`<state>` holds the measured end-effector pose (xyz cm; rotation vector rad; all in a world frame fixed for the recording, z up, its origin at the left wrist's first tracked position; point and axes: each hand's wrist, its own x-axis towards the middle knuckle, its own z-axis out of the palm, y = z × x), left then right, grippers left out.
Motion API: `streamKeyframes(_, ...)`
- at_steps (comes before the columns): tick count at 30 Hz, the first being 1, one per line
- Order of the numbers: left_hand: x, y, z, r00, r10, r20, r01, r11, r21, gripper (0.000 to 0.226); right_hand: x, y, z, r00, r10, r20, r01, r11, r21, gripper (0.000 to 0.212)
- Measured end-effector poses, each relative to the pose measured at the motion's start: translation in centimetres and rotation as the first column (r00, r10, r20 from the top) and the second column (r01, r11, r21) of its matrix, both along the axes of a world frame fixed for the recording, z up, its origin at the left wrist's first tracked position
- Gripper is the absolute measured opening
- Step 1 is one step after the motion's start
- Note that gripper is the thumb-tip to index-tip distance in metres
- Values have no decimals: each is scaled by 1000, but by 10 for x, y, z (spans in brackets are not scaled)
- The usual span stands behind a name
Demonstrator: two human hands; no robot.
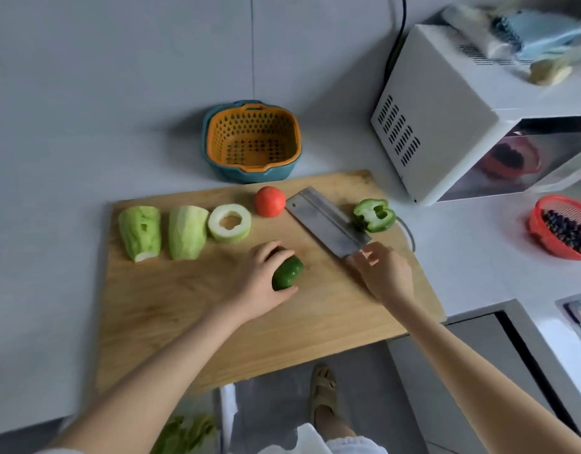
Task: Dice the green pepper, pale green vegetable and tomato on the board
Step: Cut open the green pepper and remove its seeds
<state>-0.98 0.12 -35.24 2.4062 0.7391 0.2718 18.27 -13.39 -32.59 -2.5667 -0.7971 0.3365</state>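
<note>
Left hand (259, 283) curls fingers and thumb round one green pepper half (287, 273) at the middle of the board (184, 306), evidently steadying it for cutting. Right hand (385, 273) covers the handle of the cleaver (325, 221) near the right edge; whether it has closed cannot be told. Second pepper half (374, 215), tomato (269, 201) and pale green vegetable (187, 231) wait undiced along the far edge.
</note>
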Motion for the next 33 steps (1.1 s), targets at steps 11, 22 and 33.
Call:
streamKeyframes(11, 26, 1, -2, 970, 39, -241, -22, 997, 74, 57, 143, 57, -38, 953, -163, -256, 153, 987, -57, 50)
streamKeyframes(22, 10, 19, 73, 915, 351, -197, -281, 208, -937, 66, 43, 59, 43, 785, 609, -115, -573, 784, 239, 35)
streamKeyframes(33, -148, -8, 45, 871, 481, -103, -39, -142, -989, 54, -178, 56, 31, 745, 538, -395, -474, 843, 255, 36)
